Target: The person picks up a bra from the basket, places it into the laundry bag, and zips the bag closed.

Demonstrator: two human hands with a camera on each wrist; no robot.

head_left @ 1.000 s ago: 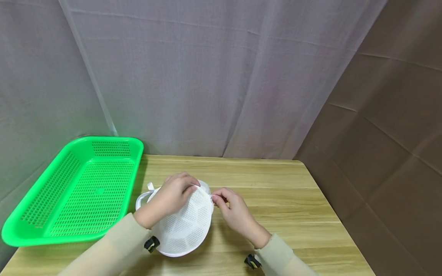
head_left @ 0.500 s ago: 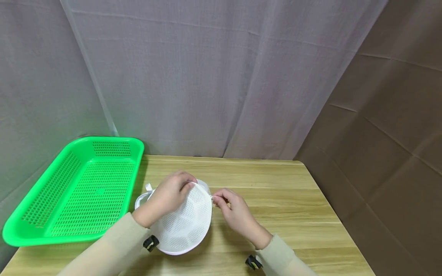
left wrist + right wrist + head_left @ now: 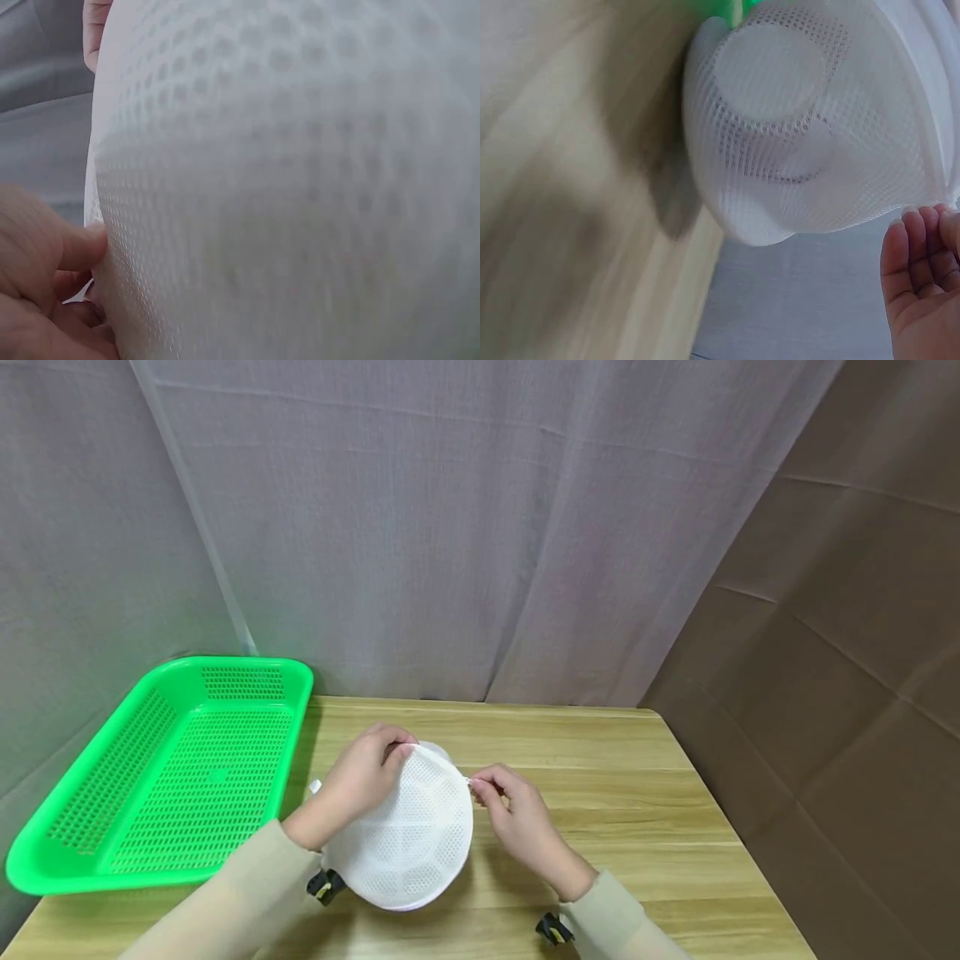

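A round white mesh laundry bag is held up above the wooden table, its flat face turned toward me. My left hand grips the upper left edge, thumb on the front and fingers behind. In the left wrist view the bag's mesh fills most of the picture, beside the left thumb. At the upper right rim my right hand pinches a small white piece that looks like a zipper pull. Rounded pale panels show on the bag in the right wrist view. A white tab sticks out behind the left wrist.
To the left stands a large green plastic basket with perforated walls. The wooden table extends to the right. A grey curtain rises behind it, and a brown covering stands along the right.
The bag has tilted and shifted slightly right, showing more of its round face. My left hand has moved a little up and left, my right slightly right. The pale loop at left is now hidden.
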